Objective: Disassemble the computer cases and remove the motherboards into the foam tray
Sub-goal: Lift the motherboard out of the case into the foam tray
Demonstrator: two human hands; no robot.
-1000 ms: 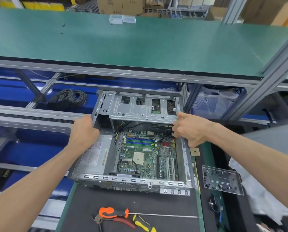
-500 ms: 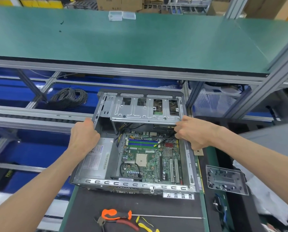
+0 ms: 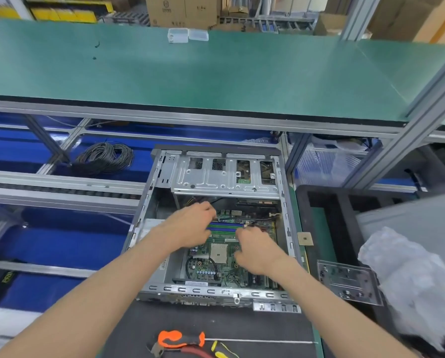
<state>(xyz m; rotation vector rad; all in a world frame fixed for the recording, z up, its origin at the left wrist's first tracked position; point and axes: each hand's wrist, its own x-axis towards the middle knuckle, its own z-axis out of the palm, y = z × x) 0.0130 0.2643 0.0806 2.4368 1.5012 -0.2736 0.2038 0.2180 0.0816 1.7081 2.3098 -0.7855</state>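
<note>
An open grey computer case lies flat on the dark mat in front of me. Its green motherboard sits inside, below a metal drive cage. Both hands are down inside the case. My left hand has its fingers curled at the left end of the blue and green memory slots. My right hand hovers over the board with its fingers curled at the right end of those slots, near a thin black cable. Both sets of fingertips are hidden. A black foam tray stands right of the case.
An orange-handled screwdriver and red pliers lie on the mat near me. A clear plastic plate, a small square chip and crumpled plastic wrap are at the right. A green shelf spans above; a cable coil lies back left.
Both hands let go of the case's side walls and moved inward over the motherboard, to the two ends of the memory slots.
</note>
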